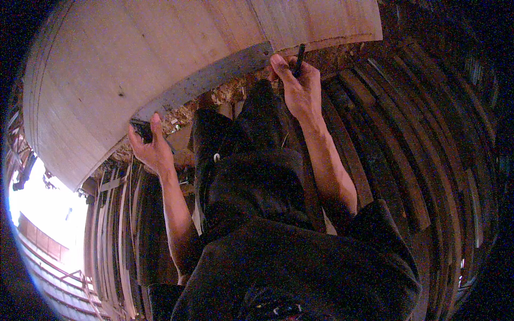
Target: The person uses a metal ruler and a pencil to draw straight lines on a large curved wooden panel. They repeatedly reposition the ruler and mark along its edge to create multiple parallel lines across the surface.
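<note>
A large pale wooden panel [160, 48] lies in front of me. Along its near edge runs a long flat grey metal blade [214, 72] with a small hole at its right end; whether it is a saw or a square I cannot tell. My left hand [152, 150] is closed around the dark block-like end [142, 128] of this blade, thumb on top. At the other end my right hand [301, 88] pinches near the blade's corner. A dark pencil-like stick [300, 59] is held upright between its fingers.
Long timber strips [385, 139] lie side by side to my right, and more narrow strips [110, 224] at left. Wood shavings [222, 96] lie under the panel's near edge. Bright daylight enters at far left, beside a ribbed surface [53, 278].
</note>
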Action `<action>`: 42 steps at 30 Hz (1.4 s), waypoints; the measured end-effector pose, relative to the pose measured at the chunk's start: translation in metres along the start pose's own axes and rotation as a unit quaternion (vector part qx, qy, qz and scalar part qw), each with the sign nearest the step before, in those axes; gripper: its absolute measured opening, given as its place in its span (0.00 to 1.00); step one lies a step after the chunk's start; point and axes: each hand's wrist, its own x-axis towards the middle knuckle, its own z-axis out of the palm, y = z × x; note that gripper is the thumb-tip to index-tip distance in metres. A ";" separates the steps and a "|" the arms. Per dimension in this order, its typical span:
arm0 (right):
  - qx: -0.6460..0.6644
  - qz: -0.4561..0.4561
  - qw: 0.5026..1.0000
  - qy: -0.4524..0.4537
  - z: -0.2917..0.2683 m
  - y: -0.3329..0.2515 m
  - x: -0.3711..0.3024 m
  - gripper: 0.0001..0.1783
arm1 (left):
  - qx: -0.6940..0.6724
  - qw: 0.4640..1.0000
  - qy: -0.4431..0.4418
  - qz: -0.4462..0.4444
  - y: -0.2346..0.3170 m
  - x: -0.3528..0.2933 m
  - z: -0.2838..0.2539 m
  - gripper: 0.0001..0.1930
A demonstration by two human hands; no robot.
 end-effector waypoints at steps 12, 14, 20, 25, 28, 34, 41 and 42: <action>0.026 -0.012 0.999 -0.018 -0.002 0.004 0.008 0.16 | -0.033 0.999 0.002 -0.001 -0.006 0.005 0.008 0.45; 0.029 -0.014 0.999 -0.014 -0.002 0.003 0.007 0.16 | -0.018 1.000 0.004 0.002 -0.008 0.006 0.008 0.45; 0.027 0.009 1.000 -0.005 -0.001 0.004 0.008 0.15 | -0.026 1.000 0.000 0.000 -0.014 0.008 0.010 0.45; 0.025 0.010 1.000 -0.011 -0.001 0.008 0.010 0.14 | -0.018 0.999 0.012 0.030 -0.017 0.009 0.011 0.45; 0.035 0.022 0.999 -0.009 -0.001 0.003 0.009 0.14 | -0.002 1.000 0.017 0.026 -0.018 0.010 0.012 0.45; 0.035 0.013 0.999 -0.013 -0.001 0.004 0.009 0.14 | 0.005 1.000 0.022 0.014 -0.012 0.008 0.013 0.44; 0.040 0.037 0.998 -0.019 -0.002 0.005 0.010 0.15 | -0.001 0.999 0.018 0.038 -0.016 0.009 0.012 0.43; 0.035 0.025 0.999 -0.018 -0.001 0.005 0.010 0.15 | 0.012 0.999 0.021 0.039 -0.014 0.009 0.012 0.43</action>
